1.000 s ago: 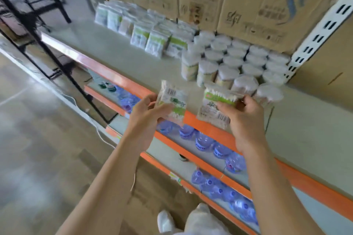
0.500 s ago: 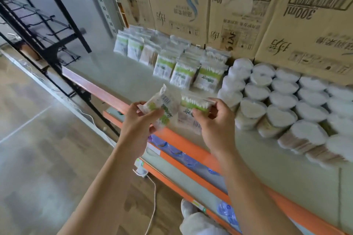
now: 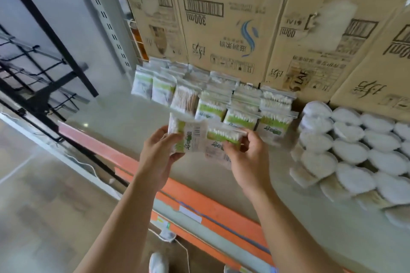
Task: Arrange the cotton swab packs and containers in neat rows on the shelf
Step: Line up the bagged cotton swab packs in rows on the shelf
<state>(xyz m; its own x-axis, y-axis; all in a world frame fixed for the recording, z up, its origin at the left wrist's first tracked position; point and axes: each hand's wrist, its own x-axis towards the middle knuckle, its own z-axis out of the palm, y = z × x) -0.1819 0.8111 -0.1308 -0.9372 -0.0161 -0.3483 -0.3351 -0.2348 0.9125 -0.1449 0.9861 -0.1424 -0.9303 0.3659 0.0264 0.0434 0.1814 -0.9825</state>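
My left hand (image 3: 158, 157) grips a clear green-labelled cotton swab pack (image 3: 188, 134) turned on its side, barcode up. My right hand (image 3: 248, 159) pinches a second swab pack (image 3: 224, 139) by its lower part, right beside the first; the two packs overlap. Both are held above the pale shelf (image 3: 115, 115), just in front of the rows of standing swab packs (image 3: 239, 108). To the right stand several round white-lidded swab containers (image 3: 350, 150) in rows.
Upside-down printed cardboard boxes (image 3: 221, 29) form a wall behind the goods. The shelf has an orange front edge (image 3: 199, 197). A black metal rack (image 3: 44, 68) stands to the left. A white cable (image 3: 177, 244) and my shoe (image 3: 158, 261) are on the floor.
Both hands have carried their packs forward and closer together, up to the front row of standing packs. The view has tilted up toward the boxes.
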